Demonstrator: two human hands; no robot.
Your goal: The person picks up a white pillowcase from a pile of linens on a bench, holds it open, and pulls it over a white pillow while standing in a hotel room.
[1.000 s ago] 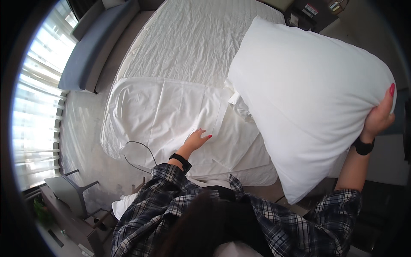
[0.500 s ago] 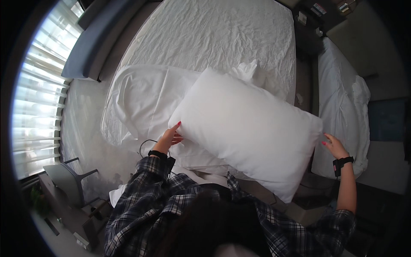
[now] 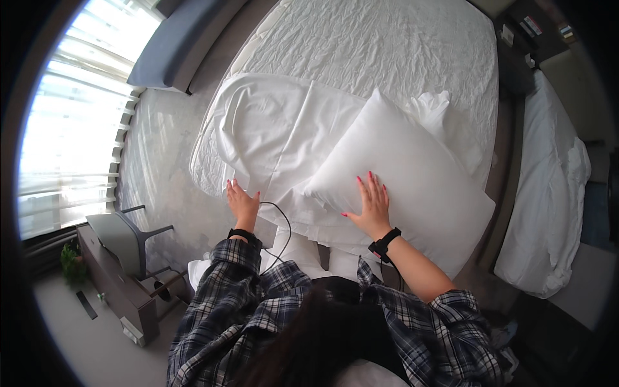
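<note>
A plump white pillow (image 3: 412,168) lies tilted across the near part of the bed, partly over a flat white pillowcase or folded sheet (image 3: 290,122); which of these it is I cannot tell. My right hand (image 3: 373,209) rests spread on the pillow's near left part, fingers apart. Left of it, my left hand (image 3: 242,205) hovers by the near edge of the white cloth, fingers stretched and holding nothing. A thin black cable (image 3: 287,222) loops beside my left wrist. Crumpled white fabric (image 3: 433,109) sticks up behind the pillow.
The bed has a wrinkled white mattress cover (image 3: 380,45). A second bed with white bedding (image 3: 545,200) stands to the right. On the left are a blue-grey sofa (image 3: 174,48), a sheer-curtained window (image 3: 71,142), a chair (image 3: 119,242) and a dark desk (image 3: 122,290).
Both hands have left the pillow's ends. The right hand has moved left onto the pillow's top, the left hand has come away from it, and the pillow now lies on the bed. The view has shifted.
</note>
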